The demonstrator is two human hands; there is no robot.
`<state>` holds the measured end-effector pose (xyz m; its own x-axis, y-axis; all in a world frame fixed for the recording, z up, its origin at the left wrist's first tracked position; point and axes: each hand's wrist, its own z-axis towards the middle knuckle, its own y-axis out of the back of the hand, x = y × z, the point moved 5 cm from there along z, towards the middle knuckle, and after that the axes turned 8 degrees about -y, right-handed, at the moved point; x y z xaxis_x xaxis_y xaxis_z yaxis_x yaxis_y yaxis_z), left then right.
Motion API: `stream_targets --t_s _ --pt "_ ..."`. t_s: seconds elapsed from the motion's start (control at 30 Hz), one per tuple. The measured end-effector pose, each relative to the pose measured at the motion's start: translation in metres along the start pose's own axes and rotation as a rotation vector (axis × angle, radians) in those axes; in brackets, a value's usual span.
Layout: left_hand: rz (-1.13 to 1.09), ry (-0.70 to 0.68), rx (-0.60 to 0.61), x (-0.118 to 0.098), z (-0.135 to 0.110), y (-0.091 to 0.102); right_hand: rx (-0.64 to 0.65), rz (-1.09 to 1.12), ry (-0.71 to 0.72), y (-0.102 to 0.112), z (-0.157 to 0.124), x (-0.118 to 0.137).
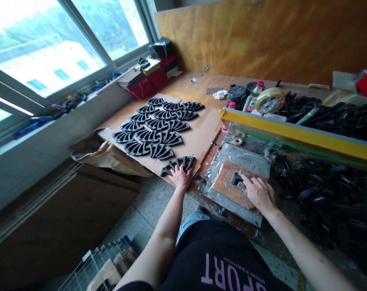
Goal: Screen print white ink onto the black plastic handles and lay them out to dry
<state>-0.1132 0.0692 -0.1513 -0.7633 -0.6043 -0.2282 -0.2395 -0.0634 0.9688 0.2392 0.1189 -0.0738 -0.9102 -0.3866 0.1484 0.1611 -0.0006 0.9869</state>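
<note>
My left hand (pixel 181 176) rests with its fingers spread on a short fan of black curved pieces (pixel 187 162) near the cardboard's front edge. Between the fingertips of my right hand (pixel 260 194) is one black handle-like piece (pixel 237 178), held over a brown board (pixel 225 188). That board lies on a grey, worn metal plate (pixel 212 180). Farther back on the cardboard sheet (pixel 206 125), several rows of the same black pieces (pixel 159 137) lie in overlapping fans. My fingers partly cover the pieces they touch.
A heap of loose black pieces (pixel 331 194) fills the right side, below a yellow-edged ledge (pixel 298 131). On the bench stand a tape roll (pixel 270 100), a red-capped bottle (pixel 258 89) and a dark tub (pixel 236 93). Red boxes (pixel 148 83) sit by the window.
</note>
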Motion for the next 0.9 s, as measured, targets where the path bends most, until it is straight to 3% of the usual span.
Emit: stream_targets --t_s 0.1,0.2,0.27,0.37,0.47,0.53,0.63,0.73,0.8,0.9 --pt "-0.005 0.003 0.004 0.003 0.002 0.001 -0.054 -0.062 -0.007 0.009 -0.005 -0.002" --pt "-0.001 0.0 0.02 0.006 0.002 0.007 -0.101 0.061 0.068 0.016 0.006 0.015" --pt "0.004 -0.024 0.028 0.007 0.0 0.013 -0.072 0.256 0.144 0.016 0.022 0.044" --pt "0.0 -0.12 0.005 0.002 -0.004 0.027 0.115 0.55 0.196 0.005 0.057 0.105" --pt "-0.004 -0.208 -0.037 -0.009 0.001 0.044 0.339 0.702 0.127 -0.014 0.092 0.166" --pt "0.0 -0.237 -0.055 -0.019 0.015 0.054 0.417 0.745 0.058 -0.027 0.112 0.193" --pt "0.014 -0.28 -0.076 -0.036 0.054 0.068 0.367 0.797 -0.022 -0.042 0.146 0.209" --pt "0.025 -0.371 -0.106 -0.062 0.113 0.079 0.249 0.854 -0.079 -0.054 0.191 0.204" --pt "0.029 -0.468 -0.121 -0.087 0.158 0.083 0.202 0.877 -0.152 -0.064 0.224 0.197" --pt "0.025 -0.603 -0.07 -0.134 0.227 0.083 0.255 0.741 -0.276 -0.086 0.259 0.193"
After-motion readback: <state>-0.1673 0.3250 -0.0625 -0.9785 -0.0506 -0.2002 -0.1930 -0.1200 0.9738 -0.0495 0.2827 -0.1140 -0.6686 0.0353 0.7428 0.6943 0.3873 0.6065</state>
